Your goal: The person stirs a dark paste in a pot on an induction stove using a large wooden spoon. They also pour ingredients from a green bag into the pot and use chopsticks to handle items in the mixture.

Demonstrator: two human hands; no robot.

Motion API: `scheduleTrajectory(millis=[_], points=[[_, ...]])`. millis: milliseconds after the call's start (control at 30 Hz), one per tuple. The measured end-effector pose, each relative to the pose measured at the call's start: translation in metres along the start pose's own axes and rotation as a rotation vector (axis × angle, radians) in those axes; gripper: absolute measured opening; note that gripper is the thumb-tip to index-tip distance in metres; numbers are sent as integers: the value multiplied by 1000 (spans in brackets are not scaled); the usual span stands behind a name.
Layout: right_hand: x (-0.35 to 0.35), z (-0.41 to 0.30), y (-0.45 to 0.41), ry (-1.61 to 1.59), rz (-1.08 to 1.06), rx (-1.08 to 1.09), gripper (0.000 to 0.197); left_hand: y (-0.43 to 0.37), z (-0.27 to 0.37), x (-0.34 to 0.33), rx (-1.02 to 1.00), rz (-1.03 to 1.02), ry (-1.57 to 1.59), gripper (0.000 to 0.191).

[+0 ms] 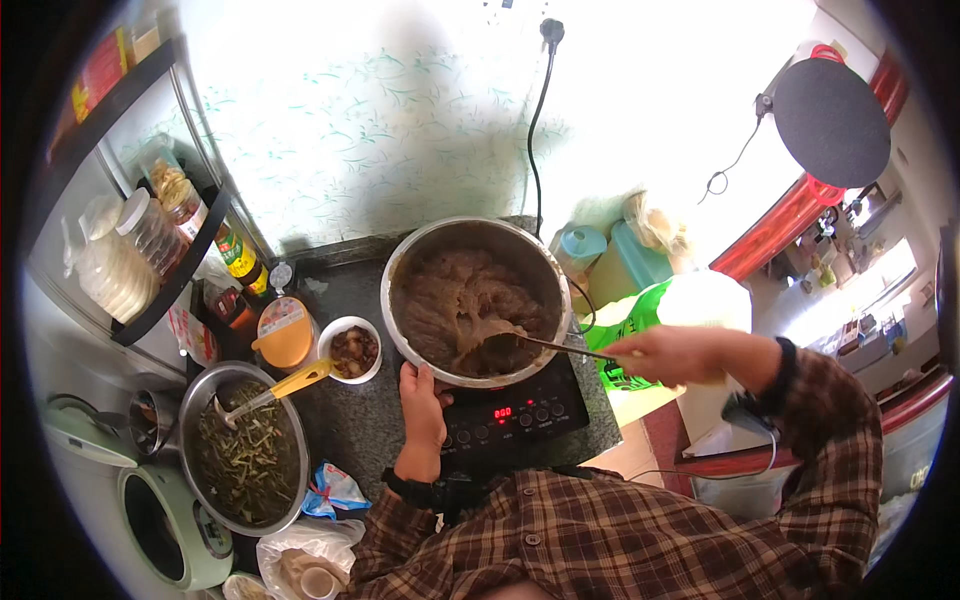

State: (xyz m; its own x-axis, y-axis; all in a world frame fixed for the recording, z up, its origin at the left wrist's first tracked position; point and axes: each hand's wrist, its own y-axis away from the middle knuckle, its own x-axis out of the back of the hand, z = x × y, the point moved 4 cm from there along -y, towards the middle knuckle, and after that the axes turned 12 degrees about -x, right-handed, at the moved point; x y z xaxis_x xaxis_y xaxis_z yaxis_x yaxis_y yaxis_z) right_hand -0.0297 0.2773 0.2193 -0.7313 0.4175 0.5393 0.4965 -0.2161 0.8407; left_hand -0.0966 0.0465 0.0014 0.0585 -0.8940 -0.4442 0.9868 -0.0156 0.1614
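A round metal pot (389,315) holds thick brown paste (469,289) with a ridged, sticky surface. It stands on a black induction cooker (536,427) with lit red digits. My left hand (422,412) grips the pot's lower left rim, thumb on the outside. In my right hand (667,357) is the long thin handle of a stirring utensil (559,346), which slants leftward over the rim. Its far end is sunk in the paste, so its shape is hidden. Left of the pot sits a small white bowl (327,346) of brown chunky sauce.
A steel basin (300,457) of chopped greens holds a yellow-handled ladle (300,379). Nearby are an orange-lidded container (285,334), a green rice cooker (154,525) and a rack (169,274) of jars. A power cord (534,142) hangs behind the pot; a green-and-white bag (705,300) stands right.
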Motion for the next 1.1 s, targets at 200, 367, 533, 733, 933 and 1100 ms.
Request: scheduleTrajectory(millis=[200,367,533,733,933,1100], points=[[20,-18,-99,-124,197,229,29,-3,-7,-10,-23,-17,0,21],[21,-52,-55,553,603,374,34,-8,-1,-4,-45,-15,-3,19],[37,-17,8,419,538,232,34,-6,1,-6,-47,-1,39,17],[23,17,-103,458,590,384,33,-7,-9,-6,-9,-50,62,21],[-16,-29,-62,-487,18,145,38,-3,-3,-10,-8,-26,38,18],[14,-8,16,-311,63,138,42,-5,-6,1,-35,-15,65,18]])
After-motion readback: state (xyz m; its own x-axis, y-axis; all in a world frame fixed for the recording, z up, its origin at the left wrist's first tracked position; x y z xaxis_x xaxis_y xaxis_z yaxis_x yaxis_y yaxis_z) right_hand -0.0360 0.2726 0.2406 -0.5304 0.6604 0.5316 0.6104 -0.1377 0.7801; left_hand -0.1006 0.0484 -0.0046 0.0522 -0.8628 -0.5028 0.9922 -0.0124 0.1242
